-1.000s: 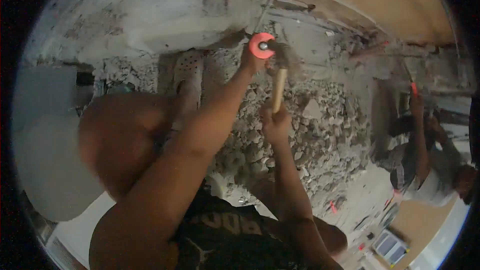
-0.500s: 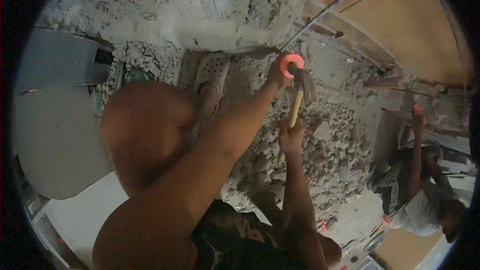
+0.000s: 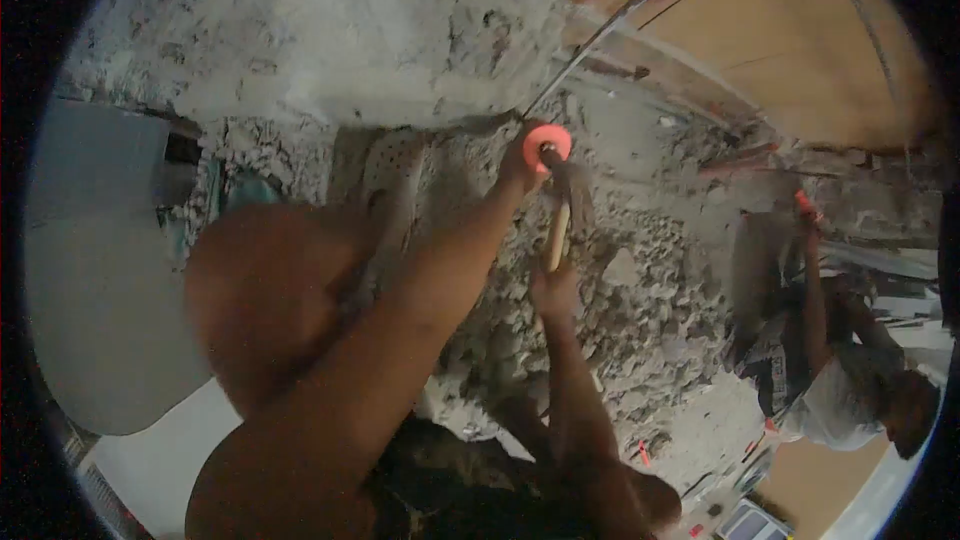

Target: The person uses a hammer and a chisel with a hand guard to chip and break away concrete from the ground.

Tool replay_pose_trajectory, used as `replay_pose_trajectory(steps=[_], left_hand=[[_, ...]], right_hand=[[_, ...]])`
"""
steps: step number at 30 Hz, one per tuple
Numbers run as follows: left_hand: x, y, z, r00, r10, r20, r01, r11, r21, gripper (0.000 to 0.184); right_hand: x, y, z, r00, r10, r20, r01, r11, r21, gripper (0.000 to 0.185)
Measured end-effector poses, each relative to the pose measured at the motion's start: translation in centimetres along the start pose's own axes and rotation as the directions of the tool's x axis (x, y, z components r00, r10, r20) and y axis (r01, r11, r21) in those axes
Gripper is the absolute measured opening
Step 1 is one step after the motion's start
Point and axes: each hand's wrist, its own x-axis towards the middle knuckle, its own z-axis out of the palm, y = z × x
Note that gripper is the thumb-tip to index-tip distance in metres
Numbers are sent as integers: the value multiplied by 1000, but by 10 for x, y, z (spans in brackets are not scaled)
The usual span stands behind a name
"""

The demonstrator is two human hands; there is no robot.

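My left hand point(image 3: 518, 168) is closed around a chisel, just behind its round orange-pink hand guard point(image 3: 534, 136). The chisel's struck end faces me through the ring, and its other end points at the base of the rough wall. My right hand point(image 3: 553, 292) grips the light wooden handle of a hammer point(image 3: 558, 238). The hammer's dark head is blurred and lies close against the chisel's end; whether they touch I cannot tell. Below both hands lies a heap of broken rubble point(image 3: 640, 290).
Rough, chipped wall point(image 3: 380, 30) runs across the top, with a brown panel point(image 3: 780, 50) at upper right. At right, another person point(image 3: 840, 380) holds a tool with an orange-red part point(image 3: 806, 204). Grey boards point(image 3: 95, 270) stand at left. My bent knee point(image 3: 265, 300) is beside my left arm.
The view has shifted, so my hands and the wall appear farther left and a little lower. Both hands keep their grips. The hammer head still lies close to the chisel's end.
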Motion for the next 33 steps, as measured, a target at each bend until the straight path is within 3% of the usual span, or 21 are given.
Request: replay_pose_trajectory(steps=[2, 4, 5, 7, 9, 11, 12, 13, 15, 16, 18, 19, 20, 21, 22, 24, 25, 28, 30, 31, 33], left_hand=[[-8, 9, 1, 991, 26, 129, -18, 998, -65, 31], [-13, 17, 4, 967, -251, -37, 224, 913, -342, 33], [-15, 13, 11, 967, -110, -231, 74, 985, -157, 35], [-11, 10, 17, 954, -209, -215, 135, 940, -314, 36], [-7, 49, -11, 970, -202, -132, 210, 977, 46, 39], [-10, 47, -11, 967, -199, -161, 203, 979, 10, 38], [-8, 46, -7, 965, -187, -185, 183, 982, -39, 37], [-9, 36, -1, 967, -169, -192, 164, 986, -39, 33], [-1, 11, -9, 999, 33, 19, -26, 965, -262, 31], [10, -4, -5, 970, 239, 41, -202, 892, -403, 29], [31, -31, 2, 782, 618, 79, -382, 576, -722, 25], [3, -10, 10, 992, 121, 36, -51, 646, -761, 26], [0, 4, 6, 1000, -6, -15, -2, 874, -485, 29], [-3, 18, 1, 989, -133, -66, 121, 979, -162, 32], [-6, 18, 3, 987, -140, -79, 126, 979, -161, 32], [-11, 13, 9, 940, -307, -148, 248, 913, -323, 36], [-10, 10, 11, 950, -251, -185, 180, 926, -333, 36], [-10, 40, -2, 957, -191, -219, 197, 980, 8, 36], [-14, 35, -2, 964, -166, -208, 156, 986, -67, 36], [-18, 14, 6, 926, -372, -68, 252, 740, -624, 36], [21, 2, -14, 977, 205, 56, -153, 863, -481, 37]], right_hand=[[-10, -20, -6, 997, 83, 8, -83, 981, 173, 24], [-11, -32, -22, 993, 115, 34, -120, 953, 278, 23], [-15, -33, -27, 995, 2, -100, 33, 936, 351, 20], [-11, -42, -55, 888, -345, -305, 421, 875, 237, 14], [-5, -103, -97, 757, -571, -318, 620, 781, 74, 11], [-15, -130, -99, 810, -233, -538, 583, 218, 783, 11], [-11, -105, -84, 815, -228, -533, 577, 222, 786, 11], [-3, -55, -56, 701, -459, -546, 694, 613, 377, 14], [-7, 16, -6, 923, -325, -206, 350, 932, 96, 18], [-7, 28, 9, 993, 50, 105, -77, 960, 271, 18], [7, 0, -1, 986, 81, 147, -112, 969, 222, 13], [-7, -13, -14, 964, 171, 206, -204, 967, 151, 9], [-12, -24, -20, 964, 179, 197, -209, 967, 142, 9], [-14, -36, -22, 992, 121, -31, -96, 898, 430, 10], [-18, -48, -27, 961, 124, -247, 71, 753, 654, 14], [-9, -56, -69, 869, -432, -242, 478, 858, 185, 22], [-5, -62, -84, 780, -596, -190, 612, 790, 37, 25], [-18, -89, -91, 831, -372, -413, 453, 884, 115, 19], [-13, -49, -57, 901, -334, -275, 348, 937, 2, 20], [-14, -19, -32, 951, -256, -174, 261, 965, 0, 19], [-3, 10, -2, 990, -117, -78, 121, 991, 53, 17]])
